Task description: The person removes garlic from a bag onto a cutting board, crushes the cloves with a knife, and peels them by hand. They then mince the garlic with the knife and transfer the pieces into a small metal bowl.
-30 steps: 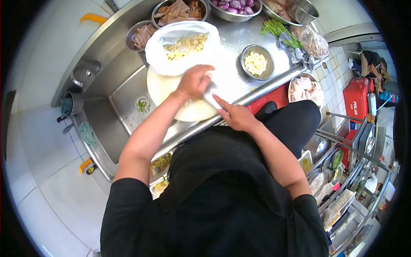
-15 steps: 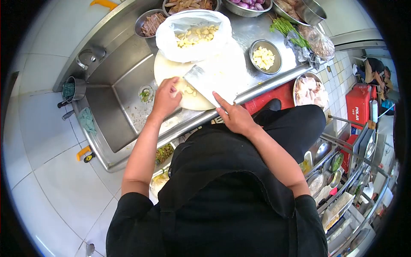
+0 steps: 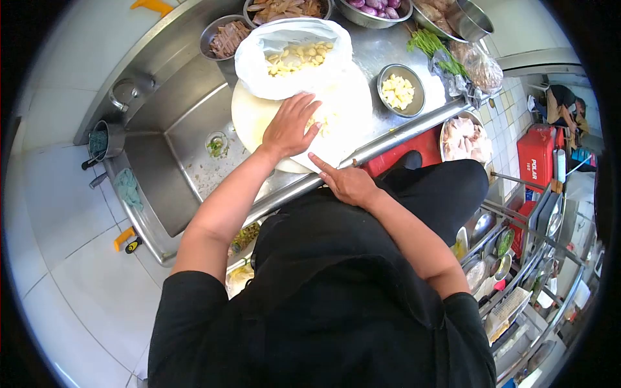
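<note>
My left hand (image 3: 291,126) is stretched over the round cutting board (image 3: 251,113), fingers extended and thumb apart, with nothing visible in its grasp. Beneath its palm lies part of a broad-bladed cleaver (image 3: 315,160), washed out by glare, so contact with the blade is hard to judge. The handle is in my right hand (image 3: 352,185), whose index finger points along the blade. Pale garlic pieces (image 3: 331,121) lie on the board just right of my left fingers. Behind them, a white plastic bag (image 3: 259,72) stands open with peeled garlic cloves (image 3: 299,58) inside.
A steel bowl of chopped garlic (image 3: 398,91) stands right of the board. Bowls of shallots (image 3: 375,9) and brown strips (image 3: 228,39) line the back. The sink (image 3: 162,174) is at left. Raw meat (image 3: 466,139) sits low at right; a person (image 3: 561,107) is farther off.
My left hand has moved right and away from me, from curled at the board's left side to stretched over its middle. The cleaver blade, plainly visible before, is now partly covered by it.
</note>
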The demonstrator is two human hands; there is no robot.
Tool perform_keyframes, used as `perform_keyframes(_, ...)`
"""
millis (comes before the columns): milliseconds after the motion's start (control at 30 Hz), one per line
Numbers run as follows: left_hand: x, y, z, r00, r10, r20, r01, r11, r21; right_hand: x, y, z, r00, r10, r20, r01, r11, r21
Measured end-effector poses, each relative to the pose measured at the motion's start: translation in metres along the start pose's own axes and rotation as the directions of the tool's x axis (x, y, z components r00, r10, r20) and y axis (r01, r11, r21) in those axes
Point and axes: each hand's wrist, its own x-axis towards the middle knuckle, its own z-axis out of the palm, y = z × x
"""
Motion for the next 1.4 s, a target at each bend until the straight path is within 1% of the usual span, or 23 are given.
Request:
perform_keyframes(33,0.001,0.001,-0.002,1.000,0.004,0.030,-0.005,1.000,0.030,-0.001,0.005,0.001,1.000,-0.017,-0.013,0.017,1.000,0.000)
perform_keyframes(133,0.007,0.003,-0.001,0.995,-0.039,0.086,0.034,0.998,0.060,-0.014,0.014,-0.007,0.997,-0.071,0.014,0.071,0.997,0.030)
perform_keyframes(233,0.009,0.004,-0.002,0.989,-0.069,0.129,0.062,0.996,0.058,-0.008,0.018,-0.011,0.990,-0.056,0.127,0.054,0.998,0.022)
perform_keyframes(333,0.010,0.003,-0.002,0.985,-0.082,0.150,0.067,0.993,0.100,-0.003,0.022,-0.011,0.984,-0.065,0.163,0.058,0.997,0.047)
perform_keyframes(433,0.009,0.002,0.001,0.990,-0.053,0.131,0.040,0.994,0.100,0.001,0.026,-0.003,0.985,-0.077,0.155,0.066,0.995,0.074)
perform_keyframes(533,0.013,0.001,-0.001,0.989,-0.072,0.130,0.068,0.997,0.031,0.001,0.024,-0.006,0.986,-0.077,0.148,0.068,0.996,0.063)
perform_keyframes(633,0.015,-0.001,-0.002,0.996,-0.021,0.092,0.023,1.000,-0.018,-0.008,0.016,-0.012,0.993,-0.103,0.052,0.092,0.980,0.176)
perform_keyframes(733,0.009,-0.003,0.000,0.999,0.030,0.017,-0.030,0.999,-0.018,-0.012,0.016,-0.006,0.996,-0.063,0.069,0.057,0.995,0.087)
perform_keyframes(833,0.004,0.002,-0.002,1.000,0.022,-0.007,-0.022,0.999,-0.027,-0.016,0.017,-0.003,0.997,-0.069,0.029,0.068,0.997,0.039)
perform_keyframes(933,0.004,0.005,0.000,0.999,0.016,-0.046,-0.017,1.000,-0.007,-0.016,0.015,-0.003,0.998,-0.064,0.030,0.063,0.998,0.029)
perform_keyframes(1033,0.007,0.005,0.000,1.000,0.018,-0.024,-0.018,1.000,0.019,-0.015,0.015,-0.003,0.998,-0.064,0.023,0.063,0.997,0.053)
perform_keyframes(1133,0.011,0.008,-0.003,0.999,0.018,0.029,-0.019,0.999,0.027,-0.010,0.017,-0.010,0.993,-0.027,0.118,0.023,0.999,0.035)
perform_keyframes(1233,0.013,0.007,-0.002,0.998,0.027,0.062,-0.030,0.998,0.057,-0.007,0.021,-0.013,0.991,-0.054,0.123,0.047,0.997,0.064)
perform_keyframes(1333,0.016,0.006,-0.003,0.995,-0.004,0.102,-0.002,0.998,0.063,-0.002,0.025,-0.019,0.978,-0.043,0.204,0.031,0.998,0.060)
perform_keyframes(1400,0.021,0.005,-0.003,0.992,-0.018,0.125,0.012,0.999,0.052,0.000,0.028,-0.025,0.975,-0.041,0.217,0.023,0.996,0.086)
